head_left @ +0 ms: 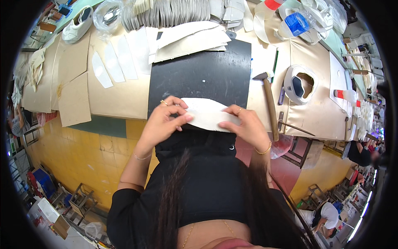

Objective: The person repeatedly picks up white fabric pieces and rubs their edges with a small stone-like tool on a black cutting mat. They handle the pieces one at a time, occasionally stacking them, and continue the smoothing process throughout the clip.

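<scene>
While a clear plastic bag (100, 21) with something dark inside and a blue-labelled bottle (297, 25) sit across the desk (124, 99), the left hand (166, 118) and right hand (245, 124), forearms slanting inward, pinch opposite ends of a curved white piece (207, 114) at the black mat's (199, 79) near edge.

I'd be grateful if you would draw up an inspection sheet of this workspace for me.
Surface: black mat on a beige table covering.
Work piece: white curved piece, held over the mat's near edge.
Supplies: stack of white curved pieces across the mat's far end; pale flat pieces to its left.
Clutter: hammer right of the mat; white shoe upper beyond it; blue-labelled plastic bottle at far right.
Left hand: pinches the piece's left end.
Right hand: pinches its right end.
Cables: nothing seen.
Surroundings: yellow tiled floor; wooden stool, lower left.
</scene>
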A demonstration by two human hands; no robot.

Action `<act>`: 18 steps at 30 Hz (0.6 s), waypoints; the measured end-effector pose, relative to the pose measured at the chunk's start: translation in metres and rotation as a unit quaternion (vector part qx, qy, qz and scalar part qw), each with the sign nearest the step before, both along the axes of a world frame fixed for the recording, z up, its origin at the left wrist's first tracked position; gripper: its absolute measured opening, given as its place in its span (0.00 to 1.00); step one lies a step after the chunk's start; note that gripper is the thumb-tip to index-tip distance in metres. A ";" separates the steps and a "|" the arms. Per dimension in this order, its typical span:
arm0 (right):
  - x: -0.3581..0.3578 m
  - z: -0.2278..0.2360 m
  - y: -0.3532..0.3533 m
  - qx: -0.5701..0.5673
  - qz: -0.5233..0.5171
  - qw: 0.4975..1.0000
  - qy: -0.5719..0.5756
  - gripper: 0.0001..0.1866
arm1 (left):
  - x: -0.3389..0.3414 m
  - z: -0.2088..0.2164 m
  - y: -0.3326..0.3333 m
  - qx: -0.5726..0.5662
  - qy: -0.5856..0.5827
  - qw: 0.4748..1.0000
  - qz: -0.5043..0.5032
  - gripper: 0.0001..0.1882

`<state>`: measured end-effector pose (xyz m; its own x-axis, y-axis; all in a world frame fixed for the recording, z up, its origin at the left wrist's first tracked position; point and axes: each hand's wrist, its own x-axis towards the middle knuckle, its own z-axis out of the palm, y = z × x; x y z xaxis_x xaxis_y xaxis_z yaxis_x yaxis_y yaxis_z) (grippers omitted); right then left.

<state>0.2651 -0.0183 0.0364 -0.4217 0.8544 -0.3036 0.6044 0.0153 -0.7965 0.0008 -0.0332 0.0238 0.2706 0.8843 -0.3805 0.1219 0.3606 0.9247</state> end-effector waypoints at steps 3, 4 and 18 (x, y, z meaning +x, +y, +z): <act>0.027 -0.016 -0.004 -0.150 -0.052 0.987 -0.018 0.10 | -0.020 -0.015 0.001 -0.002 0.027 1.000 -0.006 0.09; 0.033 -0.027 -0.010 -0.188 -0.111 0.974 0.058 0.10 | -0.022 -0.015 0.003 0.010 0.086 0.996 -0.023 0.11; 0.013 -0.054 -0.016 -0.104 -0.239 0.965 -0.009 0.16 | -0.004 -0.043 0.008 0.185 0.346 0.920 0.001 0.12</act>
<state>0.2781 -0.0343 -0.0176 0.0122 0.8703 -0.4925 0.5160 -0.4273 -0.7424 -0.0035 -0.0250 -0.0192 0.0744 0.9881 -0.1345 0.7273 0.0385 0.6853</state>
